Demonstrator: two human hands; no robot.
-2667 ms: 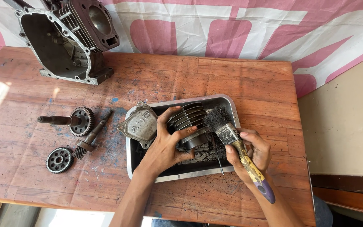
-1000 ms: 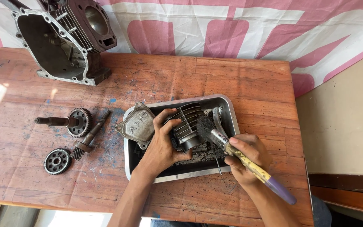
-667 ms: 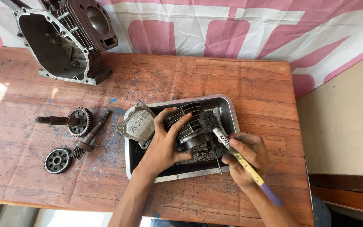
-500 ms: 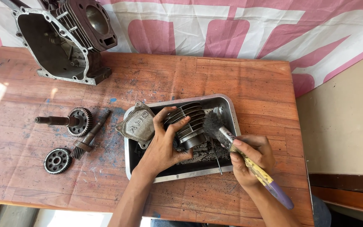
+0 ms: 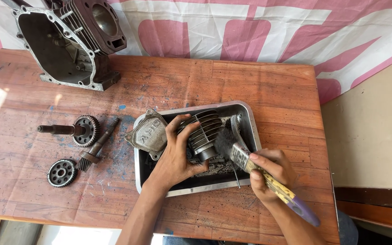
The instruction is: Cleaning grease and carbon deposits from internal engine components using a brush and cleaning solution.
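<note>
- Your left hand [image 5: 174, 156] grips one finned cylinder [image 5: 203, 133] inside one metal tray [image 5: 250, 131]; your right hand [image 5: 271, 174] holds one paintbrush [image 5: 246, 159], bristles touching it.
- One cover [image 5: 148, 134] leans on the tray's left rim.
- Two shafts [image 5: 64, 129] [image 5: 97, 147], one loose gear [image 5: 61, 172], one engine block [image 5: 71, 41].
- Worn wooden surface [image 5: 268, 86]; pink-and-white banner [image 5: 250, 31] behind.

On your worn wooden table [image 5: 268, 86]: one dented metal tray [image 5: 252, 124], one grey finned engine cylinder [image 5: 203, 132], one purple-handled paintbrush [image 5: 264, 177], one grey cast cover [image 5: 148, 134], one large dark engine crankcase [image 5: 71, 41], two geared steel shafts [image 5: 71, 130] [image 5: 97, 147] and one loose round black gear [image 5: 61, 172]. Your two hands [image 5: 174, 156] [image 5: 271, 174] show.
</note>
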